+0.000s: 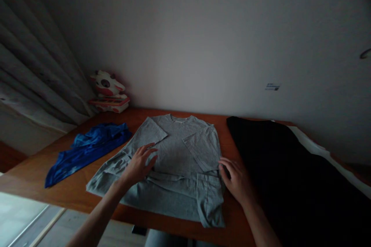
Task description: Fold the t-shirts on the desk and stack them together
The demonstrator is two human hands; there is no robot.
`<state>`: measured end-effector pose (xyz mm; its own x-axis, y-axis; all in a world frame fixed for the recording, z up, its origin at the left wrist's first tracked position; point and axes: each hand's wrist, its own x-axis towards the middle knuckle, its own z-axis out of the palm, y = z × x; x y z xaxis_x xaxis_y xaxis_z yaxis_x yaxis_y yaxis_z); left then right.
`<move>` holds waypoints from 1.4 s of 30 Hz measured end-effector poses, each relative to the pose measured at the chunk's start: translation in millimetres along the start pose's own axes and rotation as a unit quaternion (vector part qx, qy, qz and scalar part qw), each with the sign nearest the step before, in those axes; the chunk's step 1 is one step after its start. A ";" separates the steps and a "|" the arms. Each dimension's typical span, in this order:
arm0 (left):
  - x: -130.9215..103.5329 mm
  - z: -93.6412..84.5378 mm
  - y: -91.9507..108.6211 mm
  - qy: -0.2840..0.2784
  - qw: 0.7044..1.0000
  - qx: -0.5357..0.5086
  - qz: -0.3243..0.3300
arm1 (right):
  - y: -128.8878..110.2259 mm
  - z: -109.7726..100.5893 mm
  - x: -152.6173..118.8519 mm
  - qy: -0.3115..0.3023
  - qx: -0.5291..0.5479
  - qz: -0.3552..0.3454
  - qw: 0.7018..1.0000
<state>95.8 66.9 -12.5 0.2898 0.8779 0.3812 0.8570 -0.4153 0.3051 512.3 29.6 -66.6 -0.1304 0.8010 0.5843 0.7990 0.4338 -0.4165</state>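
Noting blue cloth [89,150] left of grey shirt [175,154], black cloth [278,170] right, partly hiding something white [310,142]. Left hand [139,165]: fingers parted; right hand [239,183]: gripping or not, I can't tell.

A table [72,189] bears shirt [174,150], blue cloth [89,148], black cloth [290,173], toy [108,88].
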 end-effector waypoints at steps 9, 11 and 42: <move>-58.3 -0.6 -87.2 -0.015 0.985 0.165 -0.054 | 8.4 35.0 19.2 0.040 -0.085 0.087 0.992; -57.1 11.2 -81.3 -0.037 0.982 0.178 -0.052 | 1.8 52.0 30.3 0.042 -0.084 0.081 0.992; -74.9 -10.1 -41.0 -0.024 0.998 0.009 -0.054 | 31.7 -37.2 -2.4 -0.156 -0.074 0.074 0.982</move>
<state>34.6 15.8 -44.8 0.2140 0.9281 0.3046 0.8918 -0.3128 0.3268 559.8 26.1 -55.2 -0.1619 0.9482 0.2732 0.8964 0.2571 -0.3610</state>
